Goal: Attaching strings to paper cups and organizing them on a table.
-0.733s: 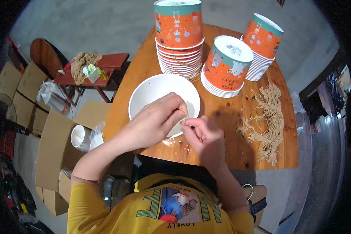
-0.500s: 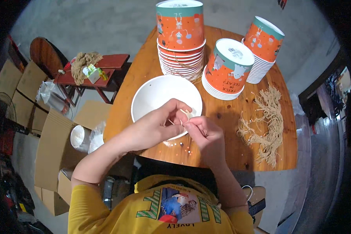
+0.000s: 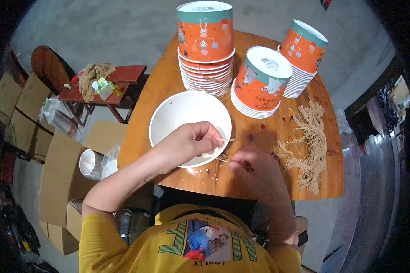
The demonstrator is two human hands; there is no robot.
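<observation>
Right hand (image 3: 258,169), blurred, right of white bucket (image 3: 180,116) on bench (image 3: 136,142): fingers curled, hold can't be told. Left hand (image 3: 193,142) over bucket's near-right rim, thumb and finger closed on cord (image 3: 231,139); likely light, limp, best pinched near tip.

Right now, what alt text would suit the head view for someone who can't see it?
The left hand pinches a thin string at the rim of a white tub on a wooden table, with the blurred right hand close by. Behind stand stacks of upside-down orange buckets; tan cords lie bunched at right.
</observation>
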